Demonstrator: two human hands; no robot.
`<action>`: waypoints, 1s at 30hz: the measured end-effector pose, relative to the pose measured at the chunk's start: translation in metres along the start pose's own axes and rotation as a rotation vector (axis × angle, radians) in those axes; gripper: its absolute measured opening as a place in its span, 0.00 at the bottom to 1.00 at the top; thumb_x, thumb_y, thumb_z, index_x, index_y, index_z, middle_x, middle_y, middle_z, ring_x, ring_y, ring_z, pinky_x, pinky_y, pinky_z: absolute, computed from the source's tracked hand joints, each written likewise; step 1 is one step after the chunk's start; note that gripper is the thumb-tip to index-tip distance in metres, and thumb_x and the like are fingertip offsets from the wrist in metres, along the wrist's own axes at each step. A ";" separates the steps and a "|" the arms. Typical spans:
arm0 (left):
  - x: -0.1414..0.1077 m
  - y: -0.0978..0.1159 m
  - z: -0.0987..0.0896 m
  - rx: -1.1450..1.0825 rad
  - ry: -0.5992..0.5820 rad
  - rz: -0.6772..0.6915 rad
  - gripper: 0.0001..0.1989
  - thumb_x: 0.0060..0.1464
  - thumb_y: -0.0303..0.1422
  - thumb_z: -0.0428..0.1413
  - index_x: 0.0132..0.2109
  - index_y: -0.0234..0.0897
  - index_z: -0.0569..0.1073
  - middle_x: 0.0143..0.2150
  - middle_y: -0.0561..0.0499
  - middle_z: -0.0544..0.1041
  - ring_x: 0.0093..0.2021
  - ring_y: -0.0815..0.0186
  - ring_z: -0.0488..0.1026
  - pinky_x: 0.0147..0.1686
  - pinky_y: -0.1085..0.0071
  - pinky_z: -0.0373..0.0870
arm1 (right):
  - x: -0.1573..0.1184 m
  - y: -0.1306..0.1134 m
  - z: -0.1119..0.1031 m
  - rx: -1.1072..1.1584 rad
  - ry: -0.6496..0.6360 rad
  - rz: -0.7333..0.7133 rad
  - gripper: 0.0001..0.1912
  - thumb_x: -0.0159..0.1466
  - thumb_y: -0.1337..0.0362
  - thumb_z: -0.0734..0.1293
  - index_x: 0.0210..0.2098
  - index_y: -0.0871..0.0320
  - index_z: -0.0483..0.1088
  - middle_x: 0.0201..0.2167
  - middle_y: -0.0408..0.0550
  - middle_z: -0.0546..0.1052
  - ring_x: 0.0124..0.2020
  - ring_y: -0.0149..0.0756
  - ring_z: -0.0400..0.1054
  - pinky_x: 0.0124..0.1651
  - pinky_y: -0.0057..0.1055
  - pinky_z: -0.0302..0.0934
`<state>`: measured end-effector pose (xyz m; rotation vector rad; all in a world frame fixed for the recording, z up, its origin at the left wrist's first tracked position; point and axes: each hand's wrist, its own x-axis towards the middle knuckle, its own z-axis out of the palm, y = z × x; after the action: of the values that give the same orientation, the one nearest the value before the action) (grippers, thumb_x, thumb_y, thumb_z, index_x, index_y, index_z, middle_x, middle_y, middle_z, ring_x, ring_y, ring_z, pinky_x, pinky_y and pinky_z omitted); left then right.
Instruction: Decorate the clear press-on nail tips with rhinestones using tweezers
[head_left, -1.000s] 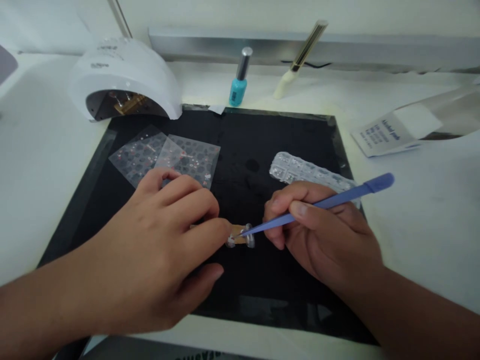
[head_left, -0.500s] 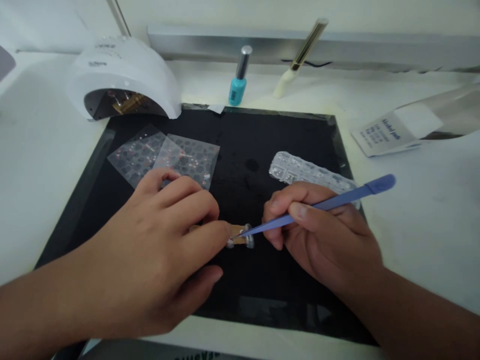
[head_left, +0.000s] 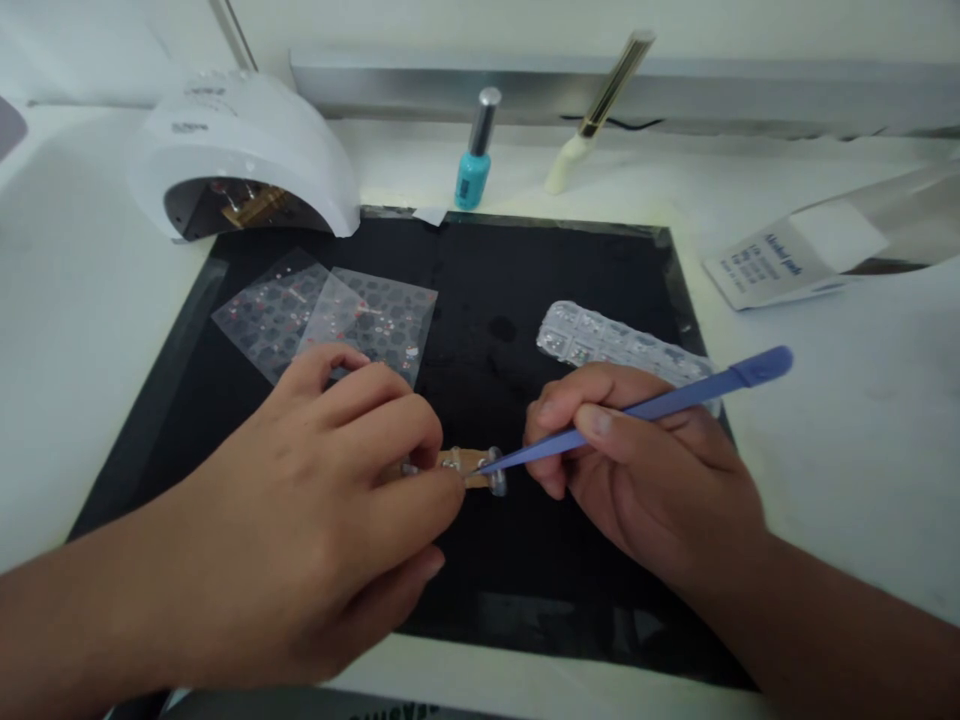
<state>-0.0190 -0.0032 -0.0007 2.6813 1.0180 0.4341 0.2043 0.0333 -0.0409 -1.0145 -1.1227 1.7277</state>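
Observation:
My right hand [head_left: 637,450] grips blue tweezers [head_left: 690,395] like a pen, their fine tip pointing left. That tip meets a small tan strip [head_left: 474,460] carrying clear, shiny pieces that look like nail tips. From the other side my left hand [head_left: 360,490] bends over the strip, fingers curled around its left part and hiding much of it. The left thumb hangs lower, near the black mat [head_left: 495,570]. Just beyond my right hand lies a clear compartment case [head_left: 615,340] of small shiny gems. Two transparent sticker sheets [head_left: 375,315] overlap beyond my left hand.
A white nail lamp [head_left: 255,140] stands at the back left. Behind the mat are a turquoise polish bottle [head_left: 472,180] and a pale brush [head_left: 574,160] with a gold handle. An alcohol pads box [head_left: 772,265] lies at the right, and a metal rail [head_left: 465,85] runs along the back.
My left fingers have shifted slightly, uncovering more of the tan strip and its shiny pieces. The tweezers stay almost where they were, and the view has moved very little.

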 end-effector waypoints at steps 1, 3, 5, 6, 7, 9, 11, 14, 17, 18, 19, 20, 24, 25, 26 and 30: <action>0.000 0.000 0.000 -0.002 -0.004 0.006 0.05 0.60 0.32 0.55 0.39 0.37 0.75 0.39 0.47 0.73 0.41 0.55 0.69 0.45 0.48 0.60 | 0.000 0.000 0.000 -0.001 -0.002 0.000 0.04 0.57 0.65 0.69 0.27 0.58 0.75 0.17 0.43 0.74 0.17 0.30 0.66 0.19 0.26 0.60; 0.000 0.000 -0.001 -0.007 -0.015 0.021 0.07 0.61 0.32 0.55 0.41 0.36 0.77 0.39 0.47 0.73 0.40 0.56 0.68 0.45 0.48 0.60 | 0.000 0.000 0.000 -0.002 -0.001 0.006 0.04 0.57 0.65 0.69 0.27 0.58 0.76 0.17 0.43 0.74 0.18 0.30 0.66 0.19 0.26 0.60; 0.001 -0.001 0.000 -0.015 -0.019 0.035 0.08 0.61 0.32 0.55 0.43 0.36 0.77 0.38 0.47 0.73 0.40 0.57 0.68 0.45 0.49 0.60 | 0.000 0.000 0.000 -0.001 0.001 0.012 0.04 0.57 0.65 0.69 0.27 0.58 0.76 0.18 0.44 0.74 0.18 0.30 0.66 0.19 0.26 0.60; 0.001 -0.001 0.000 -0.019 -0.020 0.035 0.08 0.61 0.32 0.55 0.44 0.36 0.78 0.39 0.47 0.73 0.40 0.57 0.68 0.45 0.49 0.60 | 0.000 0.000 0.000 -0.003 0.001 0.014 0.04 0.57 0.65 0.69 0.27 0.58 0.76 0.18 0.44 0.74 0.18 0.30 0.66 0.19 0.26 0.60; 0.001 -0.001 0.001 -0.023 -0.020 0.031 0.09 0.61 0.32 0.55 0.44 0.36 0.78 0.39 0.47 0.73 0.40 0.57 0.68 0.45 0.50 0.60 | 0.000 0.000 0.000 -0.006 0.001 0.015 0.05 0.57 0.65 0.69 0.27 0.58 0.75 0.18 0.44 0.74 0.18 0.31 0.66 0.19 0.27 0.60; 0.001 -0.002 0.002 -0.029 -0.024 0.031 0.09 0.61 0.32 0.55 0.44 0.36 0.78 0.39 0.47 0.73 0.40 0.57 0.68 0.44 0.50 0.60 | -0.001 0.000 0.000 -0.013 -0.002 0.015 0.05 0.58 0.64 0.69 0.27 0.58 0.75 0.18 0.44 0.73 0.18 0.31 0.66 0.19 0.27 0.60; 0.002 -0.001 0.003 -0.026 -0.031 0.024 0.08 0.60 0.32 0.55 0.43 0.36 0.78 0.39 0.47 0.73 0.40 0.57 0.67 0.44 0.51 0.60 | -0.001 0.000 0.000 -0.022 -0.001 0.014 0.05 0.58 0.63 0.70 0.27 0.57 0.75 0.18 0.44 0.73 0.18 0.31 0.66 0.19 0.27 0.60; 0.002 -0.001 0.004 -0.033 -0.045 0.001 0.07 0.60 0.33 0.56 0.40 0.37 0.77 0.39 0.47 0.73 0.40 0.57 0.67 0.44 0.50 0.59 | -0.001 -0.001 0.000 -0.039 0.007 0.018 0.07 0.59 0.61 0.71 0.27 0.56 0.75 0.18 0.44 0.73 0.19 0.31 0.65 0.19 0.28 0.60; 0.002 -0.001 0.004 -0.039 -0.056 0.004 0.07 0.60 0.34 0.56 0.41 0.37 0.77 0.39 0.47 0.73 0.40 0.57 0.67 0.43 0.51 0.59 | -0.002 -0.002 0.001 -0.051 0.015 0.024 0.08 0.59 0.60 0.71 0.27 0.56 0.75 0.18 0.44 0.73 0.18 0.31 0.65 0.19 0.28 0.59; 0.002 -0.002 0.004 -0.038 -0.056 0.004 0.07 0.60 0.33 0.56 0.42 0.37 0.77 0.39 0.47 0.73 0.40 0.57 0.67 0.43 0.51 0.59 | -0.002 -0.002 0.002 -0.052 0.016 0.024 0.08 0.59 0.60 0.71 0.26 0.56 0.74 0.18 0.44 0.73 0.18 0.30 0.65 0.19 0.28 0.59; 0.003 -0.002 0.004 -0.037 -0.058 0.002 0.07 0.60 0.34 0.56 0.42 0.37 0.77 0.39 0.47 0.72 0.40 0.57 0.67 0.43 0.51 0.59 | -0.002 -0.003 0.002 -0.051 0.021 0.023 0.07 0.58 0.60 0.71 0.26 0.56 0.75 0.18 0.44 0.73 0.18 0.30 0.65 0.19 0.27 0.59; 0.003 -0.002 0.004 -0.038 -0.060 -0.001 0.07 0.60 0.34 0.56 0.41 0.37 0.77 0.39 0.47 0.72 0.40 0.56 0.67 0.43 0.51 0.58 | -0.002 -0.003 0.002 -0.048 0.026 0.022 0.07 0.58 0.61 0.71 0.26 0.56 0.75 0.18 0.44 0.73 0.18 0.30 0.65 0.19 0.27 0.59; 0.003 -0.003 0.004 -0.048 -0.079 0.003 0.07 0.60 0.34 0.56 0.42 0.37 0.77 0.40 0.47 0.72 0.41 0.56 0.67 0.43 0.51 0.58 | -0.001 -0.003 0.002 -0.034 0.042 0.024 0.05 0.56 0.62 0.72 0.26 0.57 0.75 0.17 0.43 0.73 0.17 0.30 0.65 0.18 0.26 0.59; 0.003 -0.003 0.004 -0.049 -0.080 0.003 0.07 0.59 0.33 0.56 0.42 0.37 0.76 0.40 0.47 0.72 0.41 0.56 0.67 0.43 0.50 0.58 | -0.001 -0.003 0.002 -0.033 0.044 0.024 0.06 0.56 0.62 0.72 0.26 0.57 0.75 0.17 0.43 0.73 0.17 0.30 0.65 0.17 0.26 0.58; 0.003 -0.003 0.004 -0.051 -0.079 0.002 0.07 0.59 0.33 0.56 0.42 0.37 0.76 0.40 0.47 0.72 0.41 0.56 0.67 0.43 0.50 0.58 | -0.001 -0.004 0.002 -0.033 0.045 0.024 0.06 0.56 0.61 0.72 0.26 0.56 0.75 0.16 0.43 0.73 0.16 0.30 0.64 0.17 0.26 0.58; 0.004 -0.004 0.005 -0.062 -0.074 -0.005 0.06 0.60 0.33 0.56 0.42 0.37 0.76 0.40 0.48 0.71 0.41 0.56 0.67 0.44 0.51 0.58 | 0.001 -0.006 0.000 -0.024 0.067 -0.005 0.08 0.56 0.59 0.73 0.24 0.55 0.74 0.15 0.43 0.72 0.15 0.30 0.64 0.16 0.27 0.57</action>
<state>-0.0170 0.0015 -0.0059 2.6187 0.9742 0.3566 0.2051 0.0358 -0.0359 -1.0761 -1.1047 1.6677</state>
